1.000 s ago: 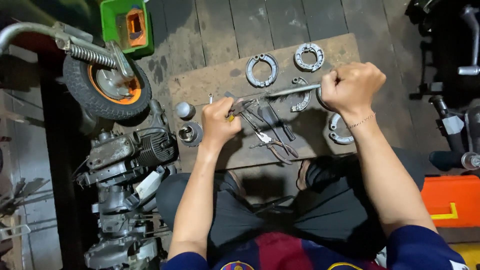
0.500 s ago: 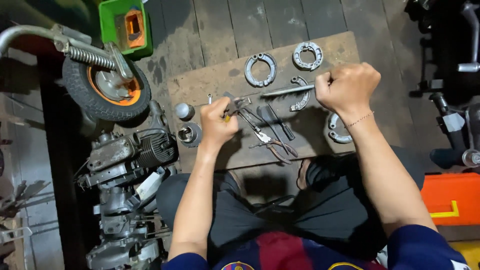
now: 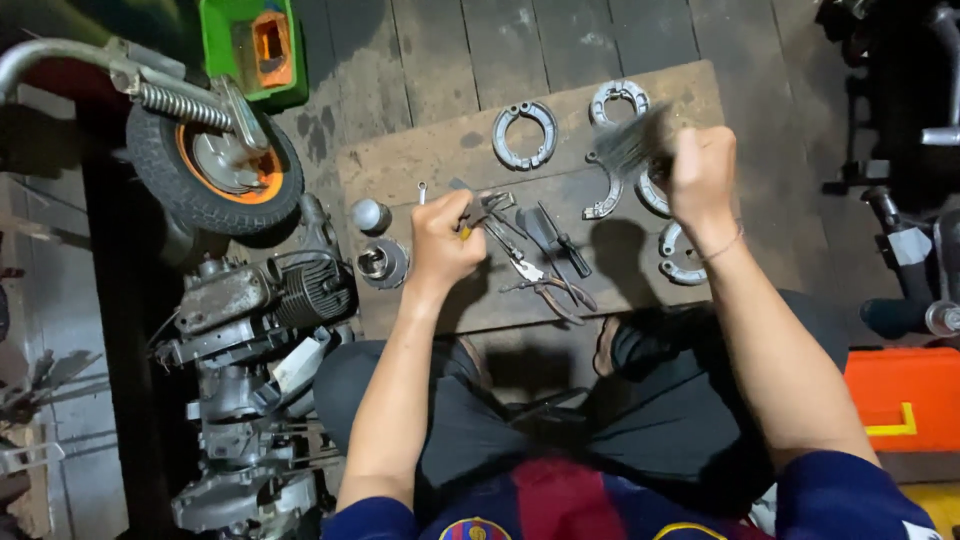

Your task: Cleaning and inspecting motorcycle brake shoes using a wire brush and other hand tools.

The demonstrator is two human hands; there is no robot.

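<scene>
My left hand [image 3: 445, 235] rests on a wooden board [image 3: 400, 170], fingers closed around a small yellow-handled tool whose metal tip points right. My right hand [image 3: 702, 172] is raised over the board's right side, gripping a long metal rod [image 3: 625, 145] that shows as a motion blur. Pliers [image 3: 545, 280] and other hand tools lie between the two hands. Curved brake shoes [image 3: 525, 135] lie along the far edge of the board, with more [image 3: 680, 260] beside my right wrist.
A small wheel with an orange hub [image 3: 215, 170] and a spring fork stands at the left. A small engine [image 3: 255, 300] and metal parts lie below it. A green box [image 3: 255, 40] sits at the top, an orange case [image 3: 905, 400] at the right. Two metal cylinders [image 3: 380, 250] stand by the board.
My right hand has swung the rod up and to the right, so it no longer lies level across the board. My left hand stays on the small tool, shifted slightly.
</scene>
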